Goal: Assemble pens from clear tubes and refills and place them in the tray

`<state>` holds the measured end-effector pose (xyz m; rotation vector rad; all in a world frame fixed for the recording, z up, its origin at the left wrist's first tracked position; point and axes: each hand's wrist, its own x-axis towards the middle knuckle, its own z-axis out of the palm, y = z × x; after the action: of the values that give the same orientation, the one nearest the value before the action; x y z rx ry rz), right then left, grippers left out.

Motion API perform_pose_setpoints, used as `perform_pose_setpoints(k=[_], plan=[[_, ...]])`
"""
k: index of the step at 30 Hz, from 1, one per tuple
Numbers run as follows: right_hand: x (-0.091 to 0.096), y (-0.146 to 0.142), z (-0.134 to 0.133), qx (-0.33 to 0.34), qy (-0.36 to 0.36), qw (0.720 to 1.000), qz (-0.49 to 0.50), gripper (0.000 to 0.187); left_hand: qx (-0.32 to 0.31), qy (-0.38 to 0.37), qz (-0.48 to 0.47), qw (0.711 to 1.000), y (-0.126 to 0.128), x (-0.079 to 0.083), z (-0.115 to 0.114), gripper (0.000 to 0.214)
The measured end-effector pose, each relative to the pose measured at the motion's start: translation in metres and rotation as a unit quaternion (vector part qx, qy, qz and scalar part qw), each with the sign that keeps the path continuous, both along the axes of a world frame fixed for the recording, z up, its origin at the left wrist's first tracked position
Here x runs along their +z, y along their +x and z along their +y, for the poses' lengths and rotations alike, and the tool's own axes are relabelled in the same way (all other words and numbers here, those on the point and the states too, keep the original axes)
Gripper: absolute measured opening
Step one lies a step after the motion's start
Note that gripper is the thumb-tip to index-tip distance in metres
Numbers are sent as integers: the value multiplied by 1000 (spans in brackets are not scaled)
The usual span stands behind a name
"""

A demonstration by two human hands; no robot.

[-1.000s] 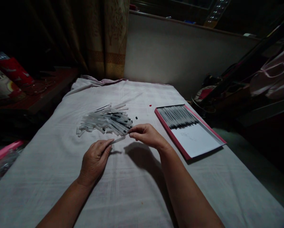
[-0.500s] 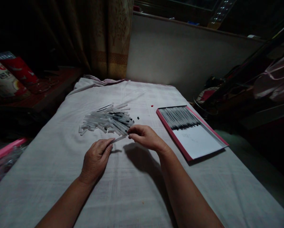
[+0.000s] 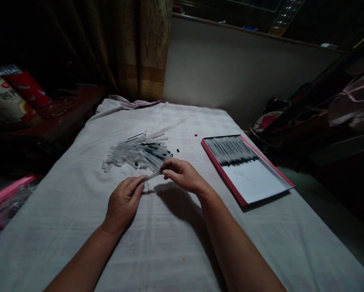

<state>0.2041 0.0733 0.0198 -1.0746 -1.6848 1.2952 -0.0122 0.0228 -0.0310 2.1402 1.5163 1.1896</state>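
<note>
My left hand (image 3: 125, 202) pinches one end of a clear pen barrel (image 3: 153, 176) above the cloth. At the barrel's other end my right hand (image 3: 183, 174) is closed, thumb and fingertips together. Its fingers hide that end, so any small part there cannot be made out. Just beyond both hands lies a loose pile of clear pen barrels (image 3: 133, 152), mixed with thin dark pieces. A tiny black piece (image 3: 177, 150) and a tiny red piece (image 3: 195, 135) sit apart on the cloth.
On the right a shallow pink-edged box (image 3: 227, 184) holds a row of clear pens (image 3: 230, 148) with black ends. A pale checked cloth (image 3: 157, 243) covers the table. A pink plastic item (image 3: 8, 194) is at left, near a side table (image 3: 75, 107) with containers.
My right hand has shifted slightly left, closing the small gap to the barrel's end. My left hand keeps its pinch on the barrel. The pile and box look the same.
</note>
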Motion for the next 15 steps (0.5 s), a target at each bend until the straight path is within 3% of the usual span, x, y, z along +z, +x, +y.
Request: perform_pose_setpoints(k=[10, 15], plan=[[4, -2, -4, 2, 117, 988, -103, 12, 0, -4, 0, 1000, 0, 1, 0, 29], [2, -3, -3, -26, 158, 959, -233, 9, 3, -9, 5, 1000, -1, 0, 0, 30]])
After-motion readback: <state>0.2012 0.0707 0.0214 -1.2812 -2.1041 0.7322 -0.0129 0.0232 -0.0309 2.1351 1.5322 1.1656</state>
